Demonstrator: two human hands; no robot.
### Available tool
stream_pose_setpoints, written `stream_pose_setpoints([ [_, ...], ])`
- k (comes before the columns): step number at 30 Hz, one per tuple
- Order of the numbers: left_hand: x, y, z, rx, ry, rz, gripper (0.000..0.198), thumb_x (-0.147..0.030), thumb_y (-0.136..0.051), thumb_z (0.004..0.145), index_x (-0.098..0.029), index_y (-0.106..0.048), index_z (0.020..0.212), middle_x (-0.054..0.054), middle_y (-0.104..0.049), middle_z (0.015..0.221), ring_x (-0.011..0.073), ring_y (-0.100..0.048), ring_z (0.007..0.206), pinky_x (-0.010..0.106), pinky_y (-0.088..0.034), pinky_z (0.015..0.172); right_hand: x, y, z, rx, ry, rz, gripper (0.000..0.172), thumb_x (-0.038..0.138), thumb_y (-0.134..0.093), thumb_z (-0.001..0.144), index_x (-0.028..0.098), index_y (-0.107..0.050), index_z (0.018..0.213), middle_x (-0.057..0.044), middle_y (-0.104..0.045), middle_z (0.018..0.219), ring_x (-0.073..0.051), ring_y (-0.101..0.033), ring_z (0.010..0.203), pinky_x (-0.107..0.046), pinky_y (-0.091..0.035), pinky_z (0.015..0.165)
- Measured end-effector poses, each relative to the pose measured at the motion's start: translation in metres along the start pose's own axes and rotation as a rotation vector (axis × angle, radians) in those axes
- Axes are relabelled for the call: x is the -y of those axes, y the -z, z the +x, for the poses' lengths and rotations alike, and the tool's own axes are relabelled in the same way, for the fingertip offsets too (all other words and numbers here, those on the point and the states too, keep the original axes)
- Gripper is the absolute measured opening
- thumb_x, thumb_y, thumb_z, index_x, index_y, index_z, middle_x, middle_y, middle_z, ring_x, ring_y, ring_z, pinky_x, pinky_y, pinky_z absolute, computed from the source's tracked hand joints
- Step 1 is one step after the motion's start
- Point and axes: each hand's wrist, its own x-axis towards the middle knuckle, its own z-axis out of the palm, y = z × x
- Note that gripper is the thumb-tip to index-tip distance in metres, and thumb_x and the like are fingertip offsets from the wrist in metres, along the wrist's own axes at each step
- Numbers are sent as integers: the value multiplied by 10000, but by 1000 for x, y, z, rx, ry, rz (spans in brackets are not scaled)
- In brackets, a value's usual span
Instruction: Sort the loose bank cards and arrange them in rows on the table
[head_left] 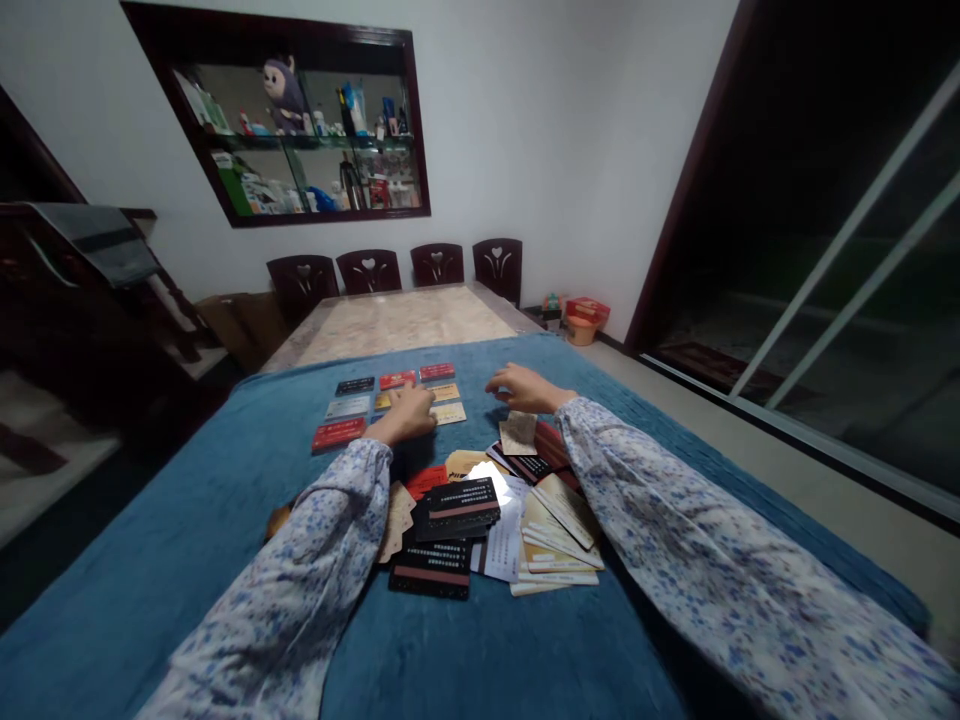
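Keep the card rows square, near the blue cloth's far edge — even gaps look worth holding. Best lift your sleeves clear of the loose card pile between them; fabric could drag cards. Left hand: fingers spread over the rows; can't tell if they grip or just touch a card. Right hand: fingers bent, parted — nothing visible in them, right of the rows.

This seems to be a home, probably its dining room: four dark chairs with heart-shaped holes stand beside the tabletop, and a wall cabinet shows a plush toy and bottles.
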Motion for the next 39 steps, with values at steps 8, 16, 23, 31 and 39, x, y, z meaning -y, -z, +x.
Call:
stream_pose_setpoints([
  [8, -31, -4, -11, -28, -72, -51, 308, -220, -556, 896, -172, -718, 1154, 169, -610, 1386, 384, -450, 1338, 524, -389, 1038, -17, -12, -31, -72, 34, 32, 332, 45, -611, 903, 208, -783, 1135, -95, -756, 1028, -218, -601, 970, -306, -404, 792],
  [16, -58, -11, -17, -46, -173, -90, 236, -238, -586, 890, -171, -728, 1066, 161, -618, 1357, 373, -454, 1313, 534, -356, 1029, -28, -35, -56, -101, -17, 71, 351, 58, -627, 865, 218, -785, 1135, -96, -765, 1139, -239, -606, 1027, -339, -435, 858],
  [23, -89, -16, -19, -43, -269, -129, 192, -178, -555, 876, -163, -731, 953, 147, -665, 1244, 353, -473, 1248, 500, -362, 967, -35, -38, -66, -65, -15, 101, 452, 55, -597, 820, 241, -777, 1191, -80, -735, 1299, -252, -610, 1096, -372, -459, 933],
  [31, -104, -29, -19, -47, -333, -152, 223, -184, -483, 950, -187, -694, 1020, 119, -670, 1216, 324, -441, 1207, 491, -338, 929, -28, -40, -66, 58, -58, 151, 702, 10, -554, 715, 263, -701, 1353, -48, -653, 1452, -291, -551, 1204, -417, -446, 988],
  [39, -107, -25, -24, -12, -404, -118, 176, -107, -516, 888, -184, -675, 880, 103, -677, 1187, 310, -441, 1195, 492, -338, 917, -19, -31, -73, 127, -81, 150, 740, 11, -516, 727, 280, -664, 1400, -30, -611, 1505, -307, -514, 1247, -453, -428, 994],
])
